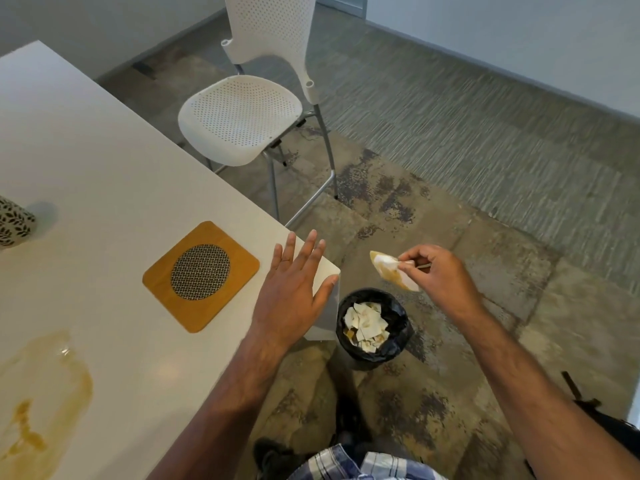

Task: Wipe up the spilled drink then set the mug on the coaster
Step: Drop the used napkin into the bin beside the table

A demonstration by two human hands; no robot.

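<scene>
Bin (398,355) (black-lined) holds stained paper scraps (365,325).

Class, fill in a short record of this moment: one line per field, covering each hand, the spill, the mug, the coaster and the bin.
left hand: flat, fingers spread, at the table corner
right hand: pinches a stained paper towel above the bin
spill: brown liquid on the table, near left edge, not yet wiped up
mug: patterned, on the table, apart from the coaster
coaster: wooden with a mesh centre, nothing on it
bin contents: used paper towels
</scene>
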